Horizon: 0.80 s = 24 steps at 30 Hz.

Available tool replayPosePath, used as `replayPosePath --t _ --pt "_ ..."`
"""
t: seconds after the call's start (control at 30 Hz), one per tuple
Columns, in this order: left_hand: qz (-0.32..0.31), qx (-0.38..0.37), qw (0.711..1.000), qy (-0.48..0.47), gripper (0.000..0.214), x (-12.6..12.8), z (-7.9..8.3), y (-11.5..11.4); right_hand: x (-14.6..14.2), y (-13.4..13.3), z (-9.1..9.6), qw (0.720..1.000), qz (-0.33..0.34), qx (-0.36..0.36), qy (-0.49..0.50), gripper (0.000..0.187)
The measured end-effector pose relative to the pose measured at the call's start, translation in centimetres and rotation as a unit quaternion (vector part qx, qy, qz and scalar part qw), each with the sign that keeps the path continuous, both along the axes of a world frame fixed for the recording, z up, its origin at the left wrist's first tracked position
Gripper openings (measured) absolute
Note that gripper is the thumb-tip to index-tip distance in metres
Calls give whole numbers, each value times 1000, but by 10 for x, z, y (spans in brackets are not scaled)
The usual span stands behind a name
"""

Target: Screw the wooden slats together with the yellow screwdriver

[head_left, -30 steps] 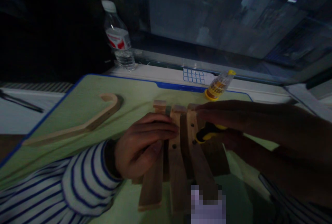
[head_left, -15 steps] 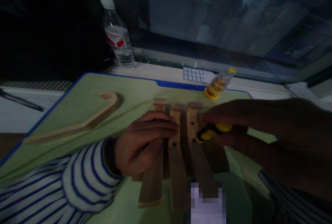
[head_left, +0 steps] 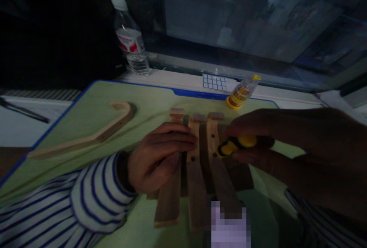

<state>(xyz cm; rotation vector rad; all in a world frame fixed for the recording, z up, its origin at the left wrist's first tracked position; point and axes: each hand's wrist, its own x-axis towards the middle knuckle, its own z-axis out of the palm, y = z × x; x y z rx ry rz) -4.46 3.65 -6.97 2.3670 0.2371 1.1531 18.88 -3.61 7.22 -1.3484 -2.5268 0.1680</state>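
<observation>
A set of wooden slats (head_left: 197, 163) stands joined side by side on the green mat (head_left: 86, 118). My left hand (head_left: 156, 158) is wrapped round the leftmost slat, fingers closed over its top. My right hand (head_left: 275, 141) grips a short yellow and black screwdriver (head_left: 233, 145), whose tip touches a hole in the right slat. A blurred patch covers the lower end of the slats.
A curved wooden piece (head_left: 94, 133) lies on the mat to the left. A water bottle (head_left: 130, 39) stands at the back left by the window. A small yellow-capped clear container (head_left: 242, 92) leans at the mat's far edge, beside a blue grid card (head_left: 214, 82).
The right hand's fingers have shifted slightly on the screwdriver handle, showing more of its yellow part. The left hand keeps its hold on the slats.
</observation>
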Motion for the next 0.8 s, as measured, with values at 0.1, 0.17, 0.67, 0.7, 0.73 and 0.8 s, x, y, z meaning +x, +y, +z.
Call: replayPosePath --t 0.1,0.17,0.67,0.7,0.73,0.8 --pt "-2 1 1000 7 37 0 -1 0 -1 1 1 1000 -6 7 -4 14" --pt "1 -2 1000 7 36 0 -1 0 -2 1 2 1000 -6 6 2 13" --pt "-2 -7 1000 -4 38 1 -1 0 -2 2 3 1000 -4 2 14 15" --pt "-2 -9 1000 -5 38 1 -1 0 -3 2 3 1000 -4 7 11 16" --pt "-2 -10 1000 -7 37 2 -1 0 -3 1 3 1000 -4 12 9 16" --pt "-2 -9 1000 -13 37 2 0 0 -4 1 2 1000 3 16 10 16"
